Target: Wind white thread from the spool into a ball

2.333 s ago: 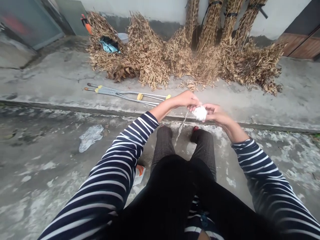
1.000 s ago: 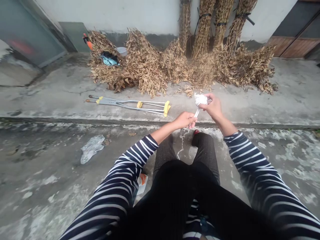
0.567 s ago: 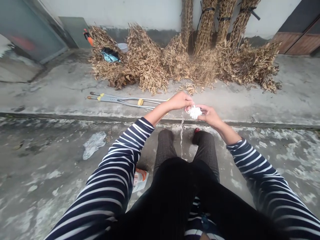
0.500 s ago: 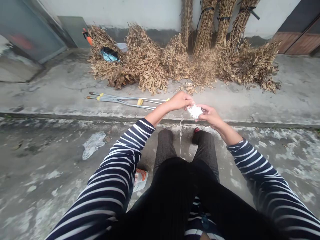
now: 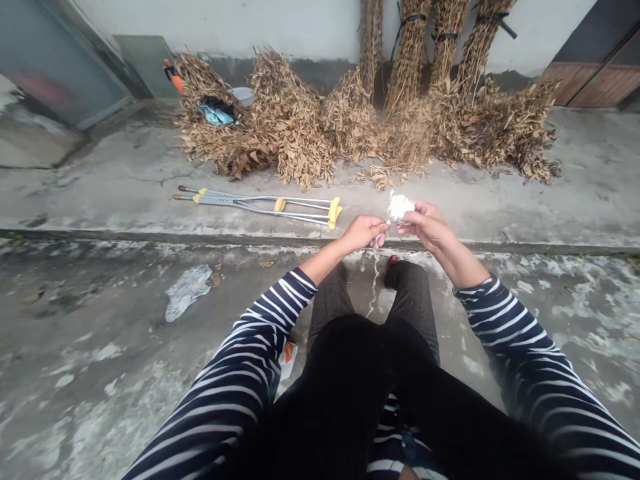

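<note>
A small white bundle of wound string [image 5: 399,208] is gripped in my right hand [image 5: 429,227], its fingers wrapped round the lower right side. Just left of it, my left hand [image 5: 369,232] pinches the loose white strand [image 5: 376,277] close to the bundle. From those fingers the strand hangs, thin and crinkled, down between my knees. Its lower end is lost behind my dark clothing. Both hands are in front of me, above the concrete step edge, with a short gap between them.
Beyond my hands, a pair of crutches [image 5: 260,203] with yellow pads lies on the raised concrete. Dry plant stalks [image 5: 300,127] are heaped along the wall, with tied bundles [image 5: 407,57] upright behind. A crumpled clear plastic bag [image 5: 188,291] and a white-orange packet [image 5: 289,359] lie left of my legs.
My left hand has moved down and toward me, drawing the strand with it. My right hand has turned and raised the white bundle slightly to the right. The yellow crutch ends are now uncovered.
</note>
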`<state>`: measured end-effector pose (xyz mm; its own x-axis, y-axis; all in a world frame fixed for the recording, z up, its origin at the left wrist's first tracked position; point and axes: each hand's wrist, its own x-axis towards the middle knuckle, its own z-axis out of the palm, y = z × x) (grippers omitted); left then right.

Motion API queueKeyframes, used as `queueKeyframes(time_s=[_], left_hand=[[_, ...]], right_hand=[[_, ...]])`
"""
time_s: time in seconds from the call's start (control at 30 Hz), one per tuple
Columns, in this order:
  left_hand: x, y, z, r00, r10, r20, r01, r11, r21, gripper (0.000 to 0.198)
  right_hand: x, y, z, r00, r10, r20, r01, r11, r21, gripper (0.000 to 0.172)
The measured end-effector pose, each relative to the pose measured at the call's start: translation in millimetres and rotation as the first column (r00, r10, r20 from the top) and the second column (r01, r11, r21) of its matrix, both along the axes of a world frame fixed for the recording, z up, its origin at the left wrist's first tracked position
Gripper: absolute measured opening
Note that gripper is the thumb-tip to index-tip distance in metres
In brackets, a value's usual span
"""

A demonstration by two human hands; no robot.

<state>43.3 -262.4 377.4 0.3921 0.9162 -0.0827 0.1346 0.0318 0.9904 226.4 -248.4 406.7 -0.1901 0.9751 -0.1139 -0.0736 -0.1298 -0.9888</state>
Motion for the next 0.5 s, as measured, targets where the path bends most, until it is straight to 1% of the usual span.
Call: queueKeyframes(time_s=[0.07,0.13,0.2,0.23,0.27,0.3,0.37,0.43,0.5], left_hand=[[3.4,-8.9,0.9,1.000,-0.024,-0.018,0.023,0.999,-0.036,0.030],[4.5,-16.0,5.3,0.995,-0.077,-0.064,0.074,0.996,-0.051,0.028],[1.5,-19.4,13.0,0.981,-0.151,-0.119,0.145,0.988,-0.052,0.030],[-1.6,-19.0,17.6,0.973,-0.181,-0.141,0.176,0.983,-0.049,0.031],[-5.5,-17.1,22.3,0.968,-0.198,-0.154,0.194,0.980,-0.040,0.031],[-9.9,-13.5,26.8,0.966,-0.199,-0.163,0.197,0.980,-0.027,0.030],[-19.1,-1.5,33.9,0.970,-0.163,-0.180,0.171,0.985,0.028,0.028],[-26.8,14.8,36.7,0.972,-0.120,-0.202,0.143,0.984,0.105,0.026],[-31.3,30.8,35.1,0.970,-0.093,-0.223,0.135,0.974,0.183,0.026]], right_hand=[[-0.9,12.6,-7.2,0.978,-0.140,0.153,0.128,0.988,0.091,0.041],[0.1,23.7,-17.5,0.905,-0.271,0.327,0.208,0.954,0.216,0.044],[3.6,30.3,-29.9,0.800,-0.372,0.471,0.217,0.911,0.352,0.045],[5.8,31.1,-36.4,0.755,-0.404,0.517,0.200,0.892,0.405,0.044],[7.8,30.2,-42.8,0.727,-0.414,0.548,0.172,0.882,0.438,0.044],[9.2,27.5,-48.8,0.720,-0.399,0.567,0.135,0.883,0.449,0.042],[9.2,17.8,-58.4,0.762,-0.311,0.569,0.052,0.904,0.424,0.041],[5.1,5.0,-62.8,0.845,-0.168,0.508,-0.026,0.935,0.353,0.043],[-1.1,-7.5,-61.0,0.926,-0.025,0.376,-0.077,0.964,0.255,0.048]])
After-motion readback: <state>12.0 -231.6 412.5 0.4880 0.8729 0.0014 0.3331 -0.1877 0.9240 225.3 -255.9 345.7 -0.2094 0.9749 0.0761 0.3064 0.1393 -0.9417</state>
